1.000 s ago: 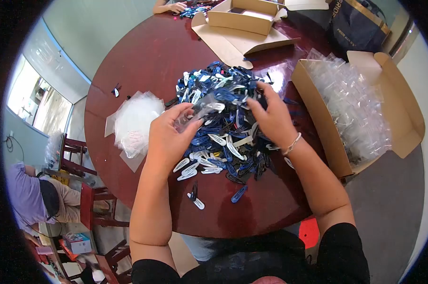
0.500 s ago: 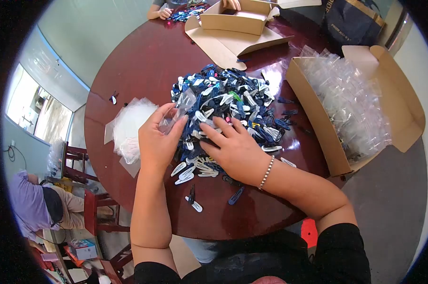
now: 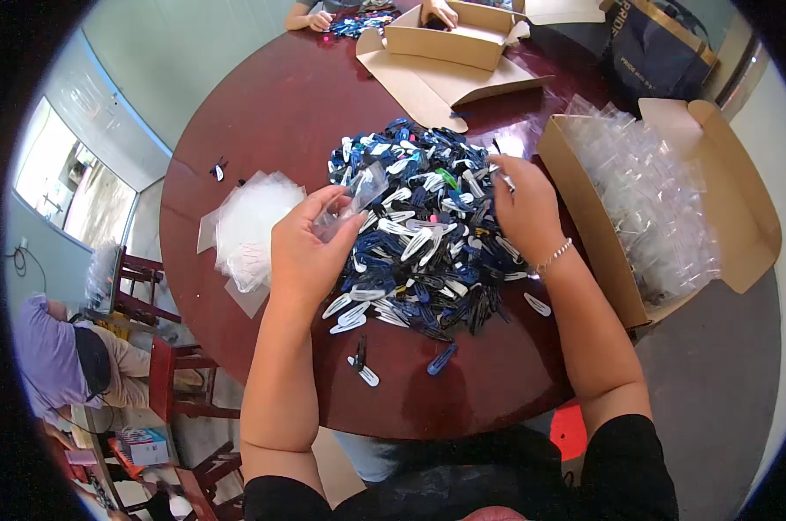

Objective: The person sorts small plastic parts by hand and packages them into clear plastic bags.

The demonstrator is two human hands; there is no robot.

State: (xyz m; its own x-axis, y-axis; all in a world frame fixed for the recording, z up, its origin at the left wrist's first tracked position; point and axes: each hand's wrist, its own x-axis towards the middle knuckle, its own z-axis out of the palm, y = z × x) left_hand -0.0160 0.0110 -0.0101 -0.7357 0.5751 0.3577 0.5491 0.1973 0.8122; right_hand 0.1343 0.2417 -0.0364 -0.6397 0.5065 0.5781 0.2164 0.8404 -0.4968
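A heap of snap hair clips (image 3: 419,234) in dark blue, white and black lies on the round table in front of me. My left hand (image 3: 315,239), at the heap's left side, pinches a clear plastic bag (image 3: 365,187) between thumb and fingers. At the right edge of the heap my right hand (image 3: 528,208) has its fingers closed on a hair clip (image 3: 504,179), partly hidden by the fingers. A stack of flat clear bags (image 3: 258,226) lies left of my left hand. A few loose clips (image 3: 363,372) rest near the table's front edge.
To the right an open cardboard box (image 3: 597,221) holds many filled clear bags (image 3: 645,191). Across the dark red table (image 3: 254,113) stands another carton (image 3: 449,39), with another person's hands (image 3: 439,12) beside it. A dark bag (image 3: 662,52) sits at the far right.
My right hand has moved from the middle of the heap to its right edge and closed on a clip. My left hand still holds the bag. The view has shifted slightly.
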